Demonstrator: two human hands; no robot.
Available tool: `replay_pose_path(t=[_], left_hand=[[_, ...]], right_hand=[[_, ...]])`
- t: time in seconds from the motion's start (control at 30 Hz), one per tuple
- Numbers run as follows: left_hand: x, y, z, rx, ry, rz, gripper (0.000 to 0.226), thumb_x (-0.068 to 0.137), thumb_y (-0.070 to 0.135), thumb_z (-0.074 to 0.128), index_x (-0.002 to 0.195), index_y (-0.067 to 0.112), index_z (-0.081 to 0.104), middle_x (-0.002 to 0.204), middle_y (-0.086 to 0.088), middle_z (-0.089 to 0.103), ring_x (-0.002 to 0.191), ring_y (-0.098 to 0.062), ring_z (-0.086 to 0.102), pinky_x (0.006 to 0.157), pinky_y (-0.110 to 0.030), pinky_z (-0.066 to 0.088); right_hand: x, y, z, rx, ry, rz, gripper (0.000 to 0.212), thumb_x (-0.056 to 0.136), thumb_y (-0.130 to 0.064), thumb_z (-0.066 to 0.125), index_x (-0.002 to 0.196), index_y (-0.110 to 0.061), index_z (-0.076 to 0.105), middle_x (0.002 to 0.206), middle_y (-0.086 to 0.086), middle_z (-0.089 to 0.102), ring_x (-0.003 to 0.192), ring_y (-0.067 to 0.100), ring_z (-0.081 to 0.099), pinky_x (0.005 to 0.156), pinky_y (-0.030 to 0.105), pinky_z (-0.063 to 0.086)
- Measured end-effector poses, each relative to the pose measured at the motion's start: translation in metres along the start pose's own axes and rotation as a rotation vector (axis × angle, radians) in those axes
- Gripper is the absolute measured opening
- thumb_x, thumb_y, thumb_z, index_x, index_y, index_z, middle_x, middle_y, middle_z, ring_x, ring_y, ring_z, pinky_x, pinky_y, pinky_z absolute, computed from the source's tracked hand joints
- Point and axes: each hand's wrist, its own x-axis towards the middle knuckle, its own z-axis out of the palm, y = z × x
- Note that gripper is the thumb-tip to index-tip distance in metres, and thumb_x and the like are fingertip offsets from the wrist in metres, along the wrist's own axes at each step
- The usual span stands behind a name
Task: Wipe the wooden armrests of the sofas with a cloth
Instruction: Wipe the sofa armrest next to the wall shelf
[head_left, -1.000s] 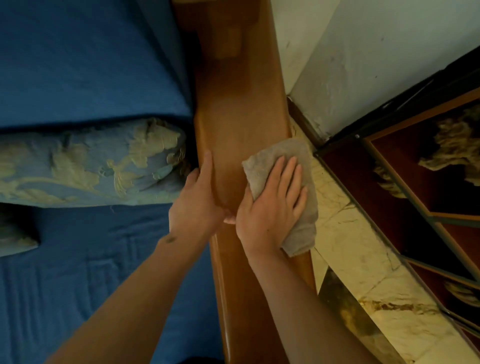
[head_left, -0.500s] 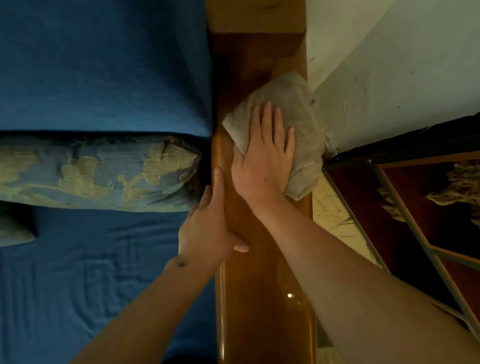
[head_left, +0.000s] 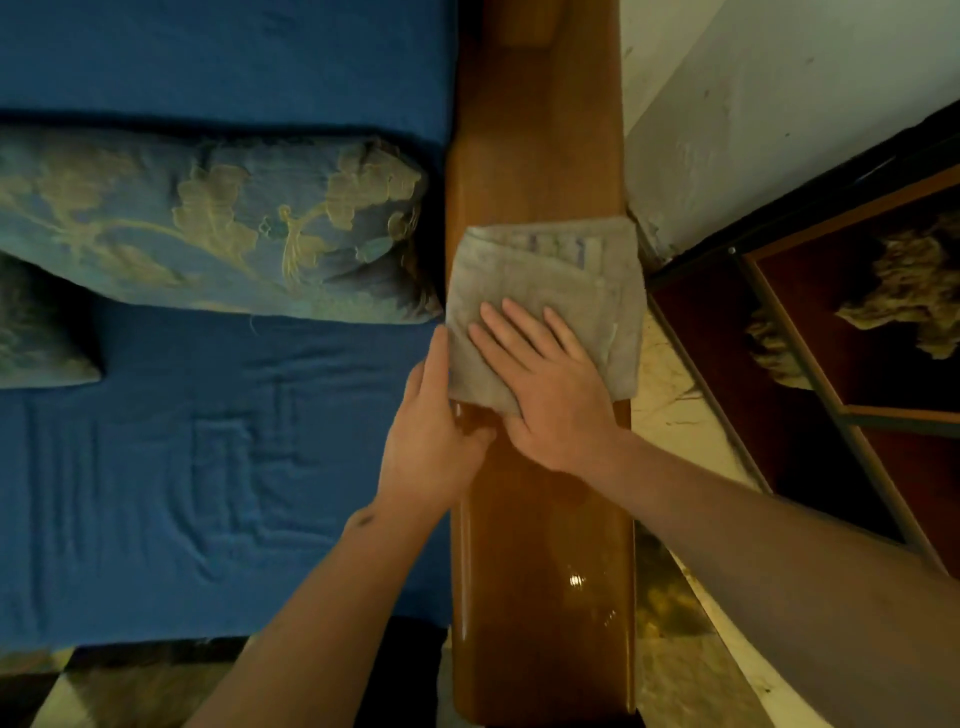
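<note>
From the head view, my right hand (head_left: 550, 384) lies flat, fingers straight and slightly spread, pressing the cloth (head_left: 545, 291) onto the middle of the armrest (head_left: 535, 145). My left hand (head_left: 434, 447) rests at the armrest's inner edge, fingers straight along the cloth's side (thumb tucked). The cloth overhangs the outer edge, so it might slip off. The armrest's far end is cut off

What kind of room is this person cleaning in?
Probably a home living room: a sofa with a blue seat cushion, an embroidered pillow and a polished wooden armrest, beside a glass-fronted display cabinet.
</note>
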Motion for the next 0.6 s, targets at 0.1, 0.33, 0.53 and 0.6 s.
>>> replay_pose_path(t=[0.1,0.33,0.53,0.6], left_hand=[[-0.031,-0.01,0.003,0.033,-0.067,0.089,0.123,0.086,0.02,0.078,0.158,0.04,-0.02,0.169,0.008,0.011,0.14,0.003,0.031,0.099,-0.005,0.04],[-0.122,-0.045,0.026,0.606,-0.377,0.312,0.128,0.076,0.039,0.075,0.159,0.038,-0.023,0.169,0.001,-0.026,0.157,-0.04,0.001,0.119,-0.058,0.032],[-0.147,-0.048,0.043,0.862,-0.347,0.337,0.121,0.059,0.036,0.09,0.161,0.021,0.028,0.168,-0.019,0.021,0.148,-0.05,0.031,0.102,-0.066,0.048],[-0.135,-0.046,0.042,0.872,-0.336,0.337,0.12,0.061,0.035,0.087,0.162,0.021,0.024,0.169,-0.017,0.021,0.147,-0.05,0.032,0.102,-0.067,0.047]], right_hand=[[-0.059,-0.036,0.018,0.013,-0.039,0.035,0.07,0.105,-0.048,0.033,0.166,-0.019,0.015,0.174,0.004,0.011,0.161,0.023,0.005,0.13,0.05,0.001],[-0.211,-0.133,0.055,0.099,-0.101,0.101,0.065,0.108,-0.047,0.024,0.167,-0.021,0.011,0.175,-0.001,0.007,0.161,0.021,0.012,0.13,0.046,-0.001],[-0.227,-0.132,0.051,0.123,-0.144,0.03,0.067,0.107,-0.047,0.037,0.165,-0.024,0.013,0.175,-0.003,0.009,0.16,0.019,0.015,0.13,0.045,0.007],[-0.22,-0.119,0.048,0.13,-0.165,-0.042,0.07,0.106,-0.047,0.039,0.166,-0.024,0.012,0.175,-0.003,0.007,0.161,0.019,0.012,0.13,0.044,0.005]])
